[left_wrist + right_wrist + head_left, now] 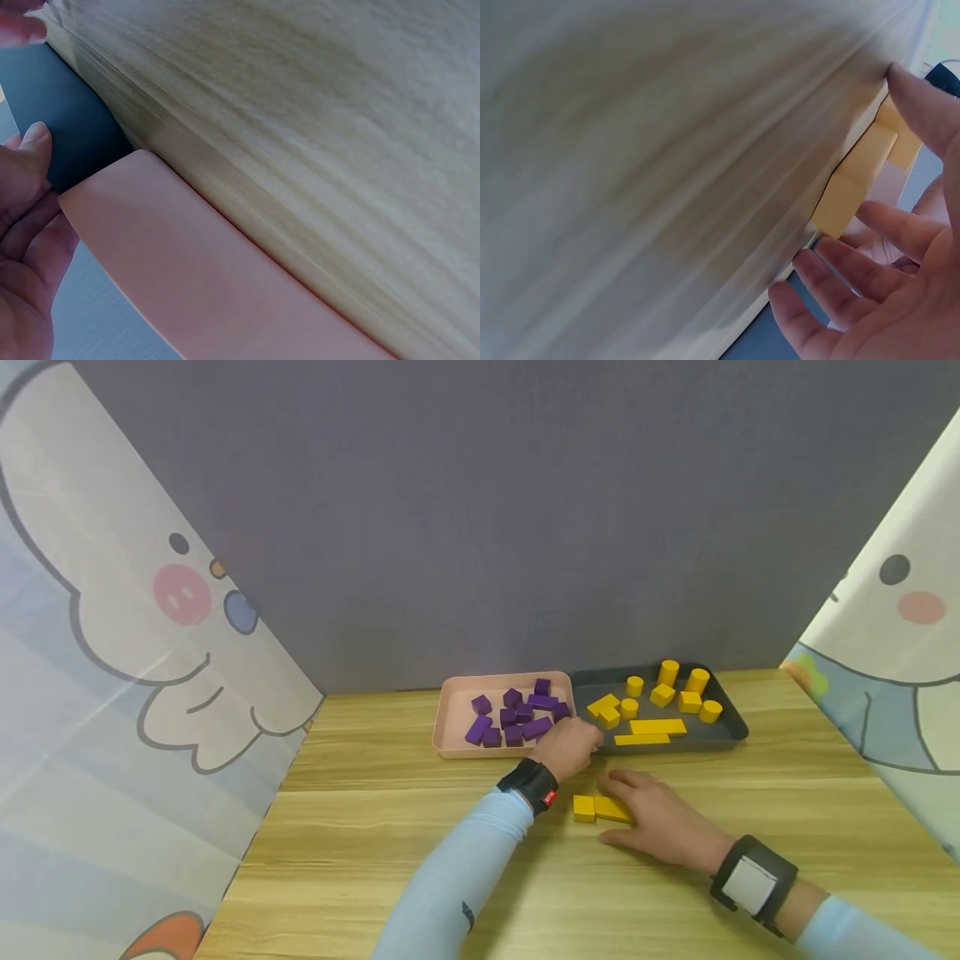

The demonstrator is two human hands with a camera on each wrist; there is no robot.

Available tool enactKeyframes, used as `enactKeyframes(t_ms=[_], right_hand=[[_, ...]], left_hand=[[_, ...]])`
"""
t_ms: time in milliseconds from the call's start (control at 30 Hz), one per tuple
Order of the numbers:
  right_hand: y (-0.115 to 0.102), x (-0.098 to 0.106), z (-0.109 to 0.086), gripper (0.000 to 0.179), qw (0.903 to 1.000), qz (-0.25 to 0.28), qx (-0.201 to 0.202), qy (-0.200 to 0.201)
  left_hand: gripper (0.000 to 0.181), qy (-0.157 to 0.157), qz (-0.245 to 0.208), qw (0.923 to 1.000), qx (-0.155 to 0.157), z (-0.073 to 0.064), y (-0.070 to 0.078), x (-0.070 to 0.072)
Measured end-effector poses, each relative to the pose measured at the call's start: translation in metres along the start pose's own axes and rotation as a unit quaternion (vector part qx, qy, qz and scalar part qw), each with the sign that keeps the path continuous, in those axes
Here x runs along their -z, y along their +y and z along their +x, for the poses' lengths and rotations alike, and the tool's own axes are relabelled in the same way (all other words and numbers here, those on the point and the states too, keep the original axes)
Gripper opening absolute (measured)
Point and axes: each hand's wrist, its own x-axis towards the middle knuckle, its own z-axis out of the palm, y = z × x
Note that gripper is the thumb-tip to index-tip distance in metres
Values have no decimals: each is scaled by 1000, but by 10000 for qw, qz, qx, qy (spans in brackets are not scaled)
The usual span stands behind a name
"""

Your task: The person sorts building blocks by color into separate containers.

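My left hand (567,749) is at the front where the pink tray (442,718) meets the dark grey tray (731,693). In the left wrist view its thumb (37,142) lies against the dark tray's outer wall, with the other fingers curled at the rim. My right hand (660,818) arches over the table, thumb and fingers spread about a yellow rectangular block (611,810). A yellow cube-like block (583,808) stands end to end with it. The right wrist view shows the fingertips (870,214) close beside these yellow blocks (847,199).
Several purple blocks (513,716) lie in the pink tray. The dark tray holds several yellow pieces: cylinders (668,673), cubes (690,702) and flat bars (657,727). A grey panel (525,527) rises behind the wooden table (360,827); printed curtains (112,610) flank it.
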Motion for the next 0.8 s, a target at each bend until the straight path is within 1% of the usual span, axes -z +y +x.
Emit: enactKeyframes(t_ms=[233, 433, 600, 800], right_hand=[[-3, -3, 1, 53, 9998, 86, -198, -50], [-5, -3, 0, 36, 10000, 19, -42, 72], [-7, -1, 0, 31, 10000, 20, 12, 30], [-8, 0, -2, 33, 9999, -99, 70, 7]], left_hand=[[16, -39, -26, 10000, 22, 0, 1, 1], [15, -90, -94, 9999, 59, -2, 0, 3], [16, -116, -121, 9998, 92, -2, 1, 4], [15, -114, -96, 9998, 89, -2, 2, 4]])
